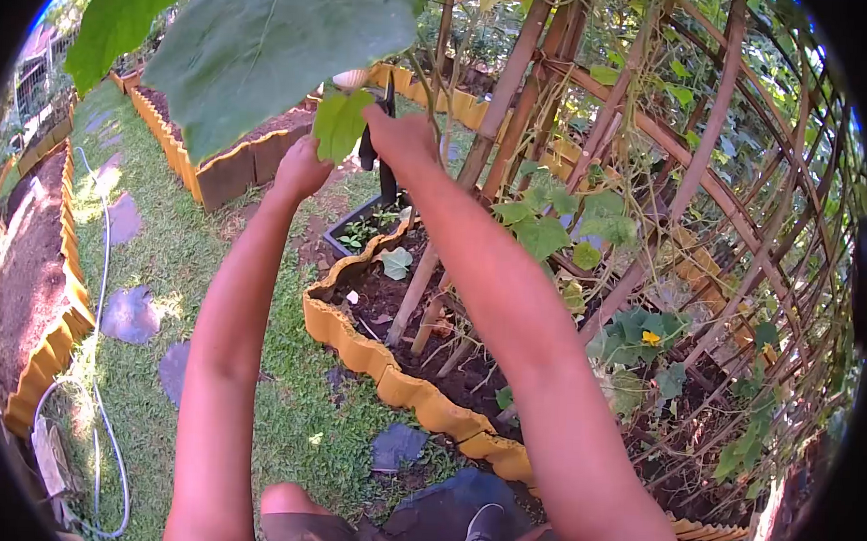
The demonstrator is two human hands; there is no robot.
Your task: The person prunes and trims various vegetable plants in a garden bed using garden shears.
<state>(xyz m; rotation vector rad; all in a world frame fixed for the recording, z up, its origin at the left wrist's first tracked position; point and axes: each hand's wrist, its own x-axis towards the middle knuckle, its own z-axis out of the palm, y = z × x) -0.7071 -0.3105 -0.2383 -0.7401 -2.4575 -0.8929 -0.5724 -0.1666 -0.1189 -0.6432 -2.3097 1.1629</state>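
Observation:
Both my arms reach up and forward to a small yellow-green leaf [340, 126] below a very large green leaf [278, 56]. My left hand [302, 171] is closed, its fingertips pinched at the small leaf's left edge. My right hand [402, 142] is closed too, fingers bent at the leaf's upper right edge. A black upright object [388, 183] shows above and below my right hand; I cannot tell whether that hand grips it.
A pole trellis [519, 90] with vines leans on the right over a soil bed edged by a scalloped yellow border [404, 390]. Below the hands is a dark planter tray [338, 235]. Slate stepping stones [132, 313] and a pale hose [105, 256] lie on the grass at left.

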